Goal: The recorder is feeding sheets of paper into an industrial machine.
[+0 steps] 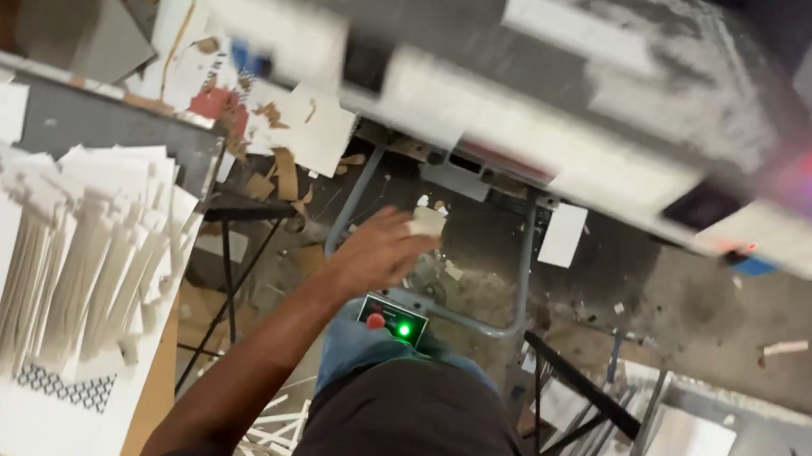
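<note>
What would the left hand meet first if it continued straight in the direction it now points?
Probably the blurred underside of the machine table. The left hand, holding a small pale scrap, points up and forward toward it; depth is unclear, and the metal frame stands beside that line.

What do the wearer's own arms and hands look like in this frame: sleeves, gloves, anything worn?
Only the left arm shows fully: bare from the upper arm down to the left hand, with no glove, watch or ring visible, though motion blur hides fine detail. No sleeve reaches the forearm. A dark garment covers the torso, with blue trousers below. The right hand is not clearly in view.
</note>
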